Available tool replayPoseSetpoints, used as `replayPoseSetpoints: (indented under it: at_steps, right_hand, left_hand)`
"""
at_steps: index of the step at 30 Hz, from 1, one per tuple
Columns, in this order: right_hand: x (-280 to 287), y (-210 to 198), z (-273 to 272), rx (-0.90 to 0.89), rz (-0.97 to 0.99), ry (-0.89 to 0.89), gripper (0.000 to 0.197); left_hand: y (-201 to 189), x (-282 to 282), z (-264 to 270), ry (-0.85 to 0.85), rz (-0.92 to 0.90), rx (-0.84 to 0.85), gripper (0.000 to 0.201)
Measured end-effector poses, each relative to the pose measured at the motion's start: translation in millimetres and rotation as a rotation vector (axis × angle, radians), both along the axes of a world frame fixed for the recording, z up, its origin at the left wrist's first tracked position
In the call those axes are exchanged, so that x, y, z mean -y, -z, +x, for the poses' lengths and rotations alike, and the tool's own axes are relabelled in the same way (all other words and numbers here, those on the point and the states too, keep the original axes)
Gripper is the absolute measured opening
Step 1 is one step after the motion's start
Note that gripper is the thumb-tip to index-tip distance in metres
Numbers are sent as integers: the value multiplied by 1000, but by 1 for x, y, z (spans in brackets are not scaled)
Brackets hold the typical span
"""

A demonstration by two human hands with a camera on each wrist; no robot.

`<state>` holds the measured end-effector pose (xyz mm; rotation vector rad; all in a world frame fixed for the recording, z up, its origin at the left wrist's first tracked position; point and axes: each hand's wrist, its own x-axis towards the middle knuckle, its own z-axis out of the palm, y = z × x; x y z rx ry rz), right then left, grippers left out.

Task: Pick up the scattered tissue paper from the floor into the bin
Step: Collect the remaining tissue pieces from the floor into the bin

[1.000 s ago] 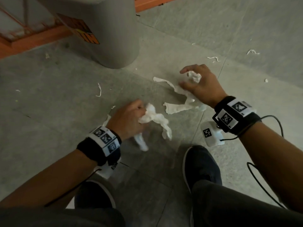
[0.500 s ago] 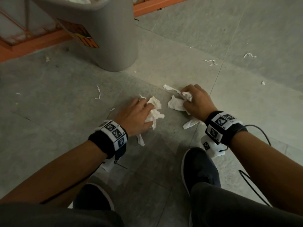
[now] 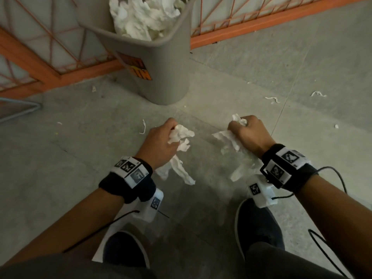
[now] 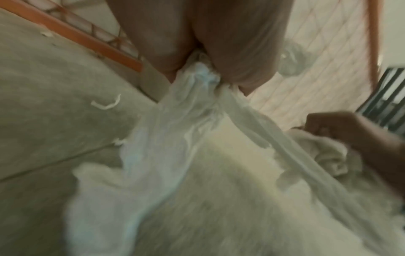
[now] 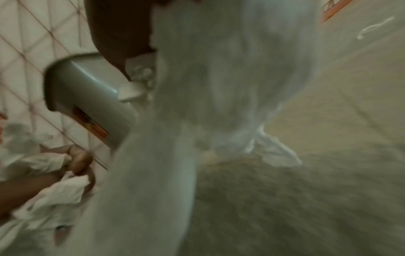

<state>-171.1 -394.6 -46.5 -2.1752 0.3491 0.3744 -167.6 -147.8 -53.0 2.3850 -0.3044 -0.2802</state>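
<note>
My left hand grips a crumpled wad of white tissue whose loose ends hang down above the floor. My right hand grips a second bunch of tissue with a strip trailing below the wrist. Both wrist views are blurred; the hanging tissue fills the left one and the other bunch fills the right one. The grey bin stands ahead of my hands, heaped with white tissue.
Small tissue shreds lie on the grey floor: one strip left of my left hand, two more at the right. An orange metal fence runs behind the bin. My dark shoes are below the hands.
Both hands have gathered tissue off the floor and risen with it, moving apart. The view has tilted up, so the bin's filled top now shows.
</note>
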Motion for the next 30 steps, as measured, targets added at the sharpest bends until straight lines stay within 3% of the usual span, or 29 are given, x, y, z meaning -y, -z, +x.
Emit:
replayPoseSetpoints:
  at_steps: [4,8,12,14,16,20,22,25,27,30]
  right_hand:
    - [-31,-60,15,138,332,-80,36]
    - [-55,-125,53,241,662,-256,7]
    - [-79,-179,104,315,908,-236,37]
    - [-91,-201,124,362,923,-222,34]
    - [-102,-214,142,412,902,-220,28]
    - [-117,-217,173,472,820,-182,41]
    - [-118,-206,186,457,749,-230,44]
    - [-113,-189,202,480,276,-333,44]
    - [-112,-179,207,496,-92,-400,44]
    - [-113,-170,208,416,-400,-530,46]
  left_hand:
    - [-71,-5,12,-26,-231,178,4]
    - [-145,-5,42,-72,-471,345,8]
    - [-196,-2,82,-72,-585,281,15]
    - [-210,-3,107,-75,-553,264,20]
    - [-219,-4,131,-127,-493,303,41]
    - [-218,-7,166,-173,-330,491,34]
    - [-212,-13,174,-179,-263,525,43]
    - [-199,-26,180,-159,-129,397,53]
    - [-191,-33,182,-118,167,327,53]
    - [-192,-34,180,38,625,270,47]
